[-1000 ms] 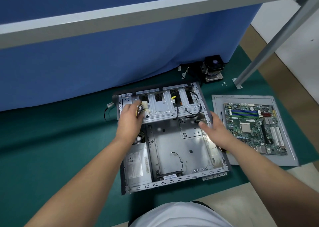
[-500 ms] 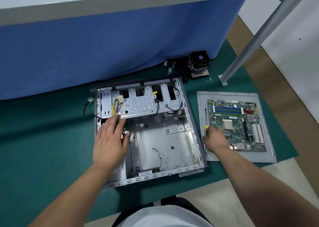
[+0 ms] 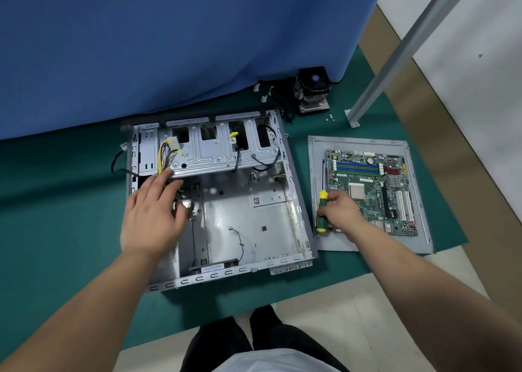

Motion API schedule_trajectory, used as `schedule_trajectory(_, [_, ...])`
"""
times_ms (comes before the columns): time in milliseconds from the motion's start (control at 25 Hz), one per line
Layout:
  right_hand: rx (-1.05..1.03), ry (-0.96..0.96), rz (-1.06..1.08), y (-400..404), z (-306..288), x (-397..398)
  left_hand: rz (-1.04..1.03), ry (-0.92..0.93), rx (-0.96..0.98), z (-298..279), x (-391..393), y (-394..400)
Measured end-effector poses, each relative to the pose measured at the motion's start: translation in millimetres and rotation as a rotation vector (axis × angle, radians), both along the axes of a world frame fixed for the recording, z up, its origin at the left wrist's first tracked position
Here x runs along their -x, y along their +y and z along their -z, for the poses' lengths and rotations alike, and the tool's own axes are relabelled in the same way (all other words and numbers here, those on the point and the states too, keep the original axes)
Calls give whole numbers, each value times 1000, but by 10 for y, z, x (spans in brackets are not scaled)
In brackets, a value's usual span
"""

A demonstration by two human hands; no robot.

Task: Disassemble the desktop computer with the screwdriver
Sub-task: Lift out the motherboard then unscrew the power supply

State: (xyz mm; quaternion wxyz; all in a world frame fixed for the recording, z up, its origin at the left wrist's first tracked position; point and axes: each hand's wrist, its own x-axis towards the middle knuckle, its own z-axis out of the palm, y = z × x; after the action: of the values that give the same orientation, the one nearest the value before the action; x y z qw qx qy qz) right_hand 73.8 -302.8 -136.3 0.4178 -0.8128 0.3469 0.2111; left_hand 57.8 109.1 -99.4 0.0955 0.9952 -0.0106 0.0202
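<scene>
The open computer case [image 3: 240, 207] lies flat on a green mat [image 3: 56, 216] on the floor, its side panel off and its bare metal floor showing. Along the far edge of the case runs the silver drive cage [image 3: 220, 151], and a bundle of yellow and black power cables [image 3: 166, 152] with a white connector hangs over the cage's left end. The left hand [image 3: 154, 216] hovers over the left part of the case, just in front of the cage, fingers spread and relaxed with the tips reaching toward the cable bundle; it holds nothing, and whether the fingertips touch the cage edge cannot be told. A thin loose wire [image 3: 238, 241] lies on the case floor near its front wall. Just to the right of the case, a grey side panel [image 3: 367, 241] lies flat on the mat with the removed motherboard [image 3: 372, 188] resting on it. The right hand [image 3: 343, 213] is over the left part of this panel, between the case and the motherboard, its fingers curled round the green and yellow handle of the screwdriver [image 3: 322, 210], whose dark shaft points away from the person along the motherboard's left edge. Beyond the far right corner of the case, a black CPU cooler [image 3: 312, 89] sits on the mat against a blue curtain [image 3: 169, 46], with a few small screws [image 3: 330, 118] to its right beside the foot of a grey metal leg [image 3: 395, 52].
</scene>
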Motion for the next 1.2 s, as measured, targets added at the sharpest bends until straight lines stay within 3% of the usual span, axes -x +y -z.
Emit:
schedule_trajectory(240, [-440,-269,287,207,-681,281,11,14,58,-46,9,-15])
schedule_trajectory(360, [-639,-334,253,613,-1053,628,45,13,198,-132,84,19])
schedule_trajectory(480, [-718,-263,184,1248,-1150,1051,-12,27,603,-238,291,63])
schedule_trajectory(720, [-726,-141,41,2434,-777,1979,-201,288,1393,-344,1137,84])
schedule_trajectory(840, [-754,-109,34,2757,-586,2334,-324,399,1680,-325,1465,146])
schedule_trajectory(1000, [-682,-88,49,2983,-448,2618,-472,461,1773,-223,1782,223])
schedule_trajectory(1200, [-651,-122,124,3086,-378,2853,-570,642,1722,-156,1900,189])
